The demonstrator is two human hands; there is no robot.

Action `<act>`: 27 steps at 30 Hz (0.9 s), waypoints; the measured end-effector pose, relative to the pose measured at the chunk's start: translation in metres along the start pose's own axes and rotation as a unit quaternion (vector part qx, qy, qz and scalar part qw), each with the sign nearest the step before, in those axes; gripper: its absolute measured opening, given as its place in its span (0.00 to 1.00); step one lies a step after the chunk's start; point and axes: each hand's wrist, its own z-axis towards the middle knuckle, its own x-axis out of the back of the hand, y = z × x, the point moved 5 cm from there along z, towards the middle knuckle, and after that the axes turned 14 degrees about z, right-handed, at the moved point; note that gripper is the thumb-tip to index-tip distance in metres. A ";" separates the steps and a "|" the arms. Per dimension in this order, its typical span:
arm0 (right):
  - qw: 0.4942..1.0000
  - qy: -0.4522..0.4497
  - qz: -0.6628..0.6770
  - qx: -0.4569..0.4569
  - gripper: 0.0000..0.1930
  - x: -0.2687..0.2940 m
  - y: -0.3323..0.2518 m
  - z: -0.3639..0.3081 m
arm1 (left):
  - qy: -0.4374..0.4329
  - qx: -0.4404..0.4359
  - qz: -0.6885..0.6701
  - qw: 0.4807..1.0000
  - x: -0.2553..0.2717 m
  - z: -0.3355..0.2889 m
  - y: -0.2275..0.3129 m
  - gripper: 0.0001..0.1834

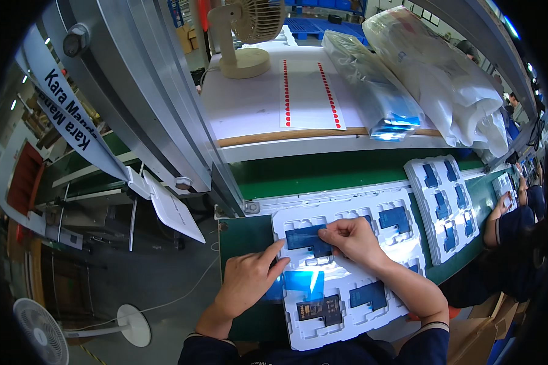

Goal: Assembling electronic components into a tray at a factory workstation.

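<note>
A white molded tray point(341, 267) lies on the green bench, with dark L-shaped flat pieces in its pockets, probably battery packs. My right hand point(356, 243) pinches what looks like a thin clear film over the upper-left piece point(302, 238). My left hand point(248, 281) rests at the tray's left edge, index finger and thumb stretched out and apart, beside that same piece. Below it a shiny blue film sheet point(303, 283) lies across the tray's left side. The lower-left piece point(329, 310) is black with print; its neighbor point(371, 295) looks dark blue.
A second white tray point(435, 228) with similar pieces stands to the right. On the shelf ahead are a fan point(246, 61), a white sheet with red marks point(310, 97) and plastic-wrapped packs point(380, 91). A metal post point(164, 103) rises at left. Another person's arm point(499, 213) shows far right.
</note>
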 end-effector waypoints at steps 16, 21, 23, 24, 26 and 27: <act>0.999 0.006 -0.017 0.031 0.14 0.001 0.004 0.003 | -0.012 -0.037 0.011 0.999 -0.004 0.004 0.008 0.16; 0.997 0.015 -0.033 0.063 0.13 -0.002 0.003 0.002 | -0.033 -0.066 0.026 0.997 -0.009 0.001 0.011 0.18; 0.996 0.020 -0.045 0.073 0.13 -0.004 0.003 0.001 | -0.021 -0.061 0.029 0.998 -0.009 0.001 0.011 0.17; 0.992 0.029 -0.060 0.108 0.12 -0.005 0.001 0.001 | -0.021 -0.064 0.029 0.997 -0.009 0.001 0.012 0.17; 0.986 0.040 -0.073 0.144 0.12 -0.006 0.001 -0.001 | -0.003 -0.063 0.019 0.998 -0.008 0.001 0.014 0.17; 0.978 0.042 -0.106 0.177 0.11 -0.007 -0.001 -0.003 | -0.003 -0.067 0.019 0.998 -0.007 0.002 0.015 0.17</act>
